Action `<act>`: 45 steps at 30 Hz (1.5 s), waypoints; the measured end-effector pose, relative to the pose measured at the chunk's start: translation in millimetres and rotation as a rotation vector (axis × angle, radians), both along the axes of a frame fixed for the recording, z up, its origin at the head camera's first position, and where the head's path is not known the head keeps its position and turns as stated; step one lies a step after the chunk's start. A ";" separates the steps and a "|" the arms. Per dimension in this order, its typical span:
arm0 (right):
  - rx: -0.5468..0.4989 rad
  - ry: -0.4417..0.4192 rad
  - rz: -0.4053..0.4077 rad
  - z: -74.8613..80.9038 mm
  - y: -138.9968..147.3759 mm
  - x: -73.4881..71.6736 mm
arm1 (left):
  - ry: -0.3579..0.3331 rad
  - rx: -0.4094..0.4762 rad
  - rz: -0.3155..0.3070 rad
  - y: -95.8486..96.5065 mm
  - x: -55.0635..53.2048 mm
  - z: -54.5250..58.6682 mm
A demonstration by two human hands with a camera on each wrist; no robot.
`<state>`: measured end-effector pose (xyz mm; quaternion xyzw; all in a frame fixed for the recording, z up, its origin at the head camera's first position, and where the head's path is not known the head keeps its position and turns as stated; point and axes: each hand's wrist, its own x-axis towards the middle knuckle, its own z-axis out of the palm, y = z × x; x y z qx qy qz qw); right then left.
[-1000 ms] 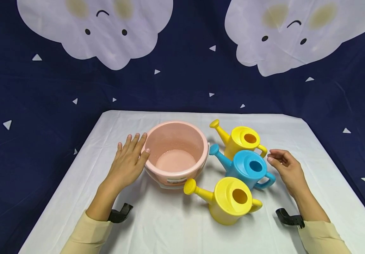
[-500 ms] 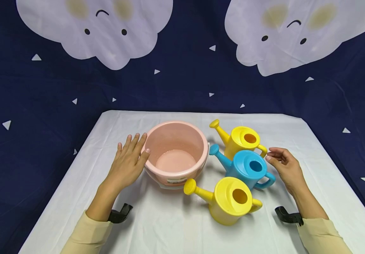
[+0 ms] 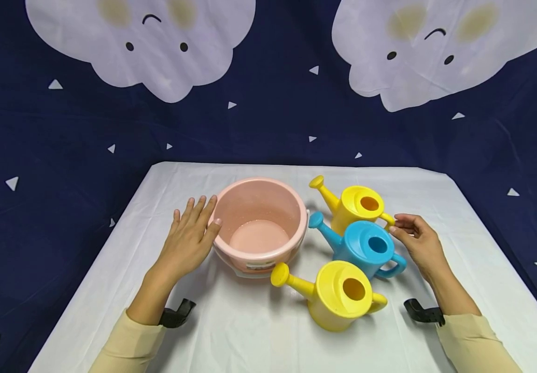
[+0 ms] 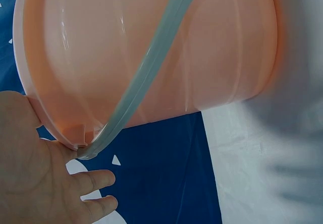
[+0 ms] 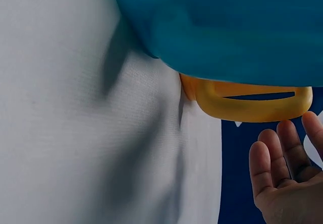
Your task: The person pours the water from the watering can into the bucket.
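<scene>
My left hand (image 3: 188, 241) lies with straight fingers against the left rim of a pink bucket (image 3: 259, 254). In the left wrist view, its fingers show near the bucket's pale handle (image 4: 133, 90). To the bucket's right stand three toy watering cans. The far yellow watering can (image 3: 351, 211) has my right hand (image 3: 420, 246) at its handle, fingers slightly bent and fingertips right at the outer edge. That yellow handle (image 5: 247, 112) also shows in the right wrist view, beneath the blue watering can (image 3: 362, 248). A near yellow watering can (image 3: 329, 305) is closest to me.
A white cloth (image 3: 231, 321) covers the table. Behind it hangs a dark blue backdrop (image 3: 268, 129) with clouds and small white triangles. Black wrist mounts (image 3: 178, 313) jut inward from both forearms. The three cans stand close together, spouts toward the bucket.
My right hand has moved slightly left and away from me, up to the far yellow watering can's handle. My left hand, the bucket and the cans have stayed in place.
</scene>
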<state>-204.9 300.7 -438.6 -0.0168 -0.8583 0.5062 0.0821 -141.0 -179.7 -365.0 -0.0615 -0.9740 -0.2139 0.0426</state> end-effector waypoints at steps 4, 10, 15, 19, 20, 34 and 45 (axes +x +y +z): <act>-0.007 -0.003 0.005 -5.0 2.3 -3.7 | 0.002 -0.003 -0.001 0.4 0.3 0.1; 0.029 -0.024 0.018 0.1 -1.5 -5.4 | 0.005 -0.001 0.001 0.2 0.2 0.3; 0.089 -0.057 0.035 13.1 -9.3 -3.3 | 0.000 -0.004 0.004 0.3 0.1 -0.2; 0.104 -0.077 0.060 12.6 -9.7 -6.7 | -0.001 -0.004 0.004 0.6 0.3 -0.4; 0.107 -0.078 0.069 11.0 -8.9 -8.3 | 0.000 -0.004 0.003 0.8 0.3 -0.4; 0.148 -0.095 0.131 15.7 -9.2 -14.4 | -0.003 -0.005 0.005 0.9 -0.1 0.5; 0.066 -0.107 0.091 -11.8 2.2 -29.8 | -0.012 -0.009 0.005 0.7 -0.3 -0.6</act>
